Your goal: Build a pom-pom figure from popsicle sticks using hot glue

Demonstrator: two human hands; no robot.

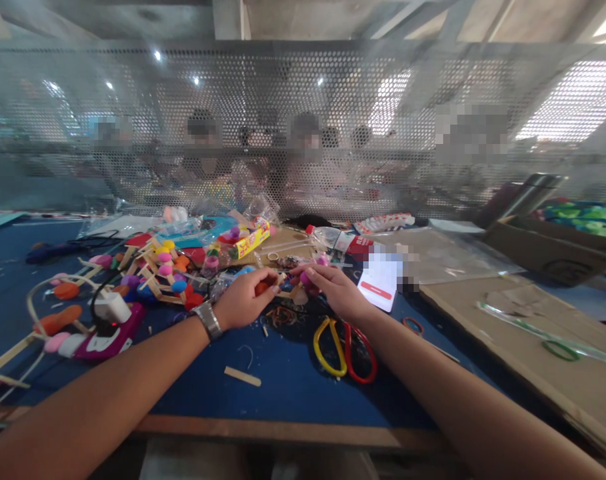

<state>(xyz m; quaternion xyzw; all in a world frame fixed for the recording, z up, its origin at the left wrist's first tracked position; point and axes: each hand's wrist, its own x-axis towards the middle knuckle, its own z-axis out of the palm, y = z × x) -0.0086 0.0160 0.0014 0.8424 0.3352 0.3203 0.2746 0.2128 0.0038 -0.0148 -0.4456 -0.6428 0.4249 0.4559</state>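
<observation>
our left hand (243, 299) pinches an orange piece (263, 287), our right hand (337, 288) a pink piece (307, 280), close together above the surface (293, 403); we should steady one and work the other gently.

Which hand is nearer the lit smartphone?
Right. The right hand is just left of the smartphone in the view; the left hand is farther left, beyond the right hand.
</observation>
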